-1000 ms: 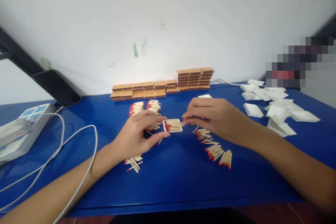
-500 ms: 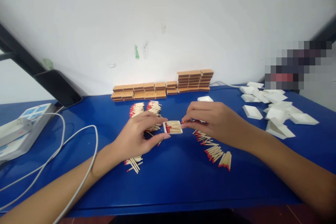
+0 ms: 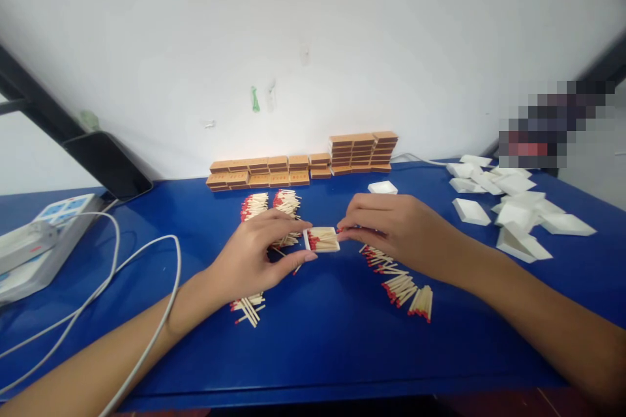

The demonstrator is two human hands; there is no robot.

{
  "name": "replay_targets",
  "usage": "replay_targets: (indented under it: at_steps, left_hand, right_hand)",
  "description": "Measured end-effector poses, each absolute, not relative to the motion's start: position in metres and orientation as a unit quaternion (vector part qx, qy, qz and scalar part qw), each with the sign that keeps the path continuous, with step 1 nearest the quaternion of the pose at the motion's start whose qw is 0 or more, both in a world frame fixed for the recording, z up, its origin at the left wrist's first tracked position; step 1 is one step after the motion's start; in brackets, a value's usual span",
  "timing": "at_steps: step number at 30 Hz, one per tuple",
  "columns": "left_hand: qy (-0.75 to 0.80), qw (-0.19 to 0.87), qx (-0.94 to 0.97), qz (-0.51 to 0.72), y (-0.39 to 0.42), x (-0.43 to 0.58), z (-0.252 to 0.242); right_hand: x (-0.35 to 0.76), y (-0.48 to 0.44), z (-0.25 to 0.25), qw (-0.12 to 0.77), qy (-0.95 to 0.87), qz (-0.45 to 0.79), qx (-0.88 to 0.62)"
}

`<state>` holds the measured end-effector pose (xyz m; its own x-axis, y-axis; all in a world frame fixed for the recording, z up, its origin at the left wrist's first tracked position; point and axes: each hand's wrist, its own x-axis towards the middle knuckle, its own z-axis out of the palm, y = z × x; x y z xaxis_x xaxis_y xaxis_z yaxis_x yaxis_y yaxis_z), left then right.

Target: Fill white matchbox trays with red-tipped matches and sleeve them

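Observation:
Fingers and thumb of my left hand (image 3: 257, 251) grip the left end of a small white matchbox tray (image 3: 307, 240). Wooden matches (image 3: 323, 239) with red heads lie inside it, heads mostly to the left. My right hand (image 3: 408, 231) is closed in a pinch at the tray's right end; a red match head shows at its fingertips, though how many matches it holds is hidden. Beyond and below my left hand lie heaps of matches (image 3: 255, 206), partly covered by it. A curved row of loose matches (image 3: 400, 288) runs out from under my right hand.
Orange-brown matchboxes (image 3: 362, 151) are stacked along the wall. White trays (image 3: 521, 212) are piled at the right, and a single tray (image 3: 383, 187) lies behind my right hand. At the left are a power strip (image 3: 68, 215), a white cable (image 3: 177, 260) and a leaning black phone (image 3: 110, 163).
Both hands and the tray stay almost in place. The whole view has shifted very slightly; no match has visibly moved in or out of the tray.

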<state>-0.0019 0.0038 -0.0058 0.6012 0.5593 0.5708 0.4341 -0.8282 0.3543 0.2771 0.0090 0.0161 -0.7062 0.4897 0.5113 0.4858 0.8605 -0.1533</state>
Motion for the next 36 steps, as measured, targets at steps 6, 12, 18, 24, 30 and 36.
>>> replay_targets:
  at_steps: [6, 12, 18, 24, 30, 36]
  left_hand:
    - [0.277, 0.092, 0.891, 0.348, 0.0035, -0.0021, -0.0061]
    - [0.277, 0.09, 0.89, 0.351, 0.0032, -0.0018, -0.0059]
    - [0.278, 0.085, 0.891, 0.349, 0.0033, -0.003, -0.0064]
    - [0.28, 0.091, 0.891, 0.346, 0.0044, -0.0024, -0.0073]
    - [0.274, 0.087, 0.892, 0.348, 0.0034, -0.0019, -0.0058]
    - [0.275, 0.093, 0.893, 0.344, 0.0051, -0.0037, -0.007]
  right_hand:
    - [0.2773, 0.0076, 0.0162, 0.283, -0.923, 0.01, -0.26]
    - [0.2776, 0.0077, 0.0155, 0.279, -0.923, 0.011, -0.264]
    - [0.2767, 0.0091, 0.014, 0.284, -0.924, 0.011, -0.257]
    - [0.2767, 0.0085, 0.0154, 0.274, -0.928, 0.009, -0.252]
    - [0.2769, 0.0084, 0.0142, 0.271, -0.929, 0.01, -0.252]
    - [0.276, 0.0091, 0.0144, 0.268, -0.929, 0.008, -0.255]
